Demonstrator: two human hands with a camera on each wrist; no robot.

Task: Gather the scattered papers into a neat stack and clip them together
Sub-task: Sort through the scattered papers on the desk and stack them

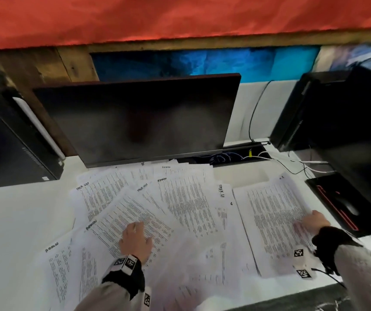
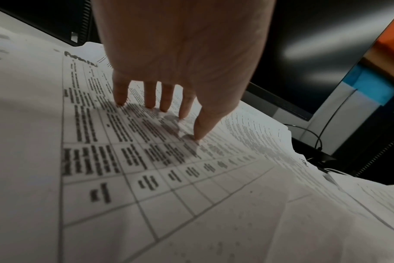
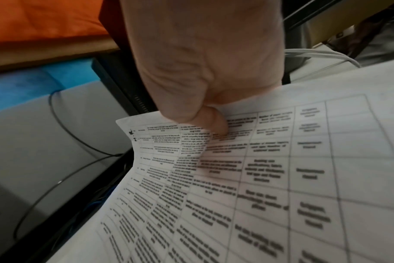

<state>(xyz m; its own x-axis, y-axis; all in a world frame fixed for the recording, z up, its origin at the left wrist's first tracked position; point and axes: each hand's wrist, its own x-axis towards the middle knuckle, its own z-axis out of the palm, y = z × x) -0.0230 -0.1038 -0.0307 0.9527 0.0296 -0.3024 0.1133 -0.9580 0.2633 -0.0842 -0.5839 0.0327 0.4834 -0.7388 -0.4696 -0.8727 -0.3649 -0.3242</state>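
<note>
Several printed sheets [image 1: 180, 203] lie fanned and overlapping across the white desk [image 1: 11, 221]. My left hand [image 1: 135, 237] rests on the middle of this spread. In the left wrist view its straight fingers [image 2: 150, 96] touch a table-printed sheet [image 2: 146, 178] with their tips. A separate sheet or small pile [image 1: 270, 214] lies to the right. My right hand [image 1: 313, 222] grips its right edge. In the right wrist view the thumb [image 3: 214, 122] presses on top of the sheet [image 3: 281, 178], which bends upward, and the fingers are hidden beneath. No clip is in view.
A dark monitor [image 1: 139, 122] stands just behind the papers. Black computer towers sit at the left [image 1: 7, 142] and right [image 1: 337, 113]. A black pad with red trim [image 1: 337, 205] lies beside my right hand. Cables [image 1: 225, 157] run behind.
</note>
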